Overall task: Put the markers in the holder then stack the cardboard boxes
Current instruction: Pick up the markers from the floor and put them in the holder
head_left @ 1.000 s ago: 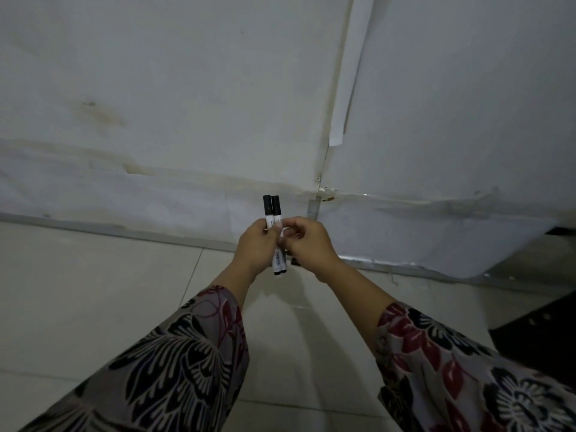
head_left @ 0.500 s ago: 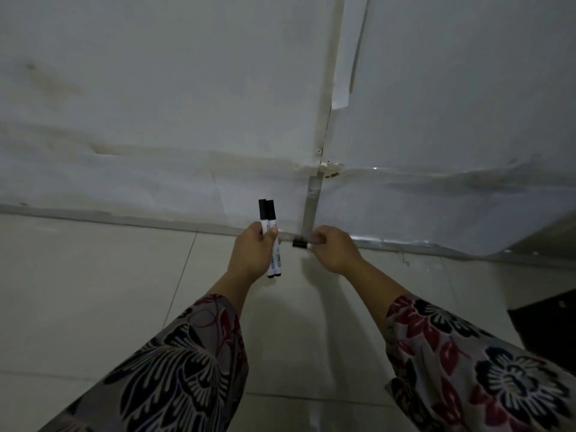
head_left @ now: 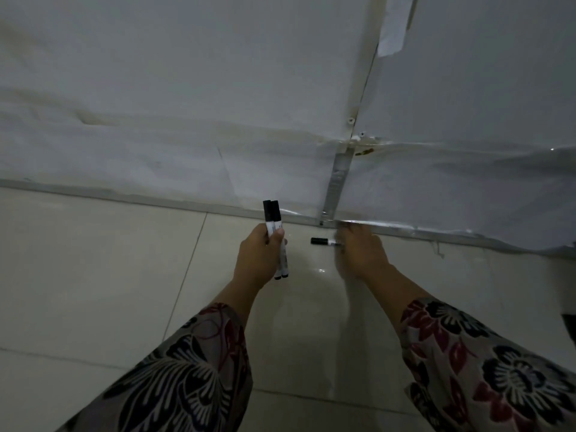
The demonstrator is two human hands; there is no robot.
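Head view: the big white wall [head_left: 187, 88] meets the floor [head_left: 93, 275] along a metal strip [head_left: 124, 199] just past my hands. The floor near me gives lots of room. My left hand [head_left: 257, 260] grips two markers [head_left: 274, 226] standing up, black caps on top. My right hand [head_left: 361, 254], blurry, pinches one marker [head_left: 324, 242] held sideways, cap pointing left, near the strip.

We cannot read any words here. The two markers [head_left: 275, 228] in the left hand [head_left: 258, 260] have tiny dark print on their white sides. So does the third marker [head_left: 324, 242] by the right hand [head_left: 358, 254]. It is too small and blurry.
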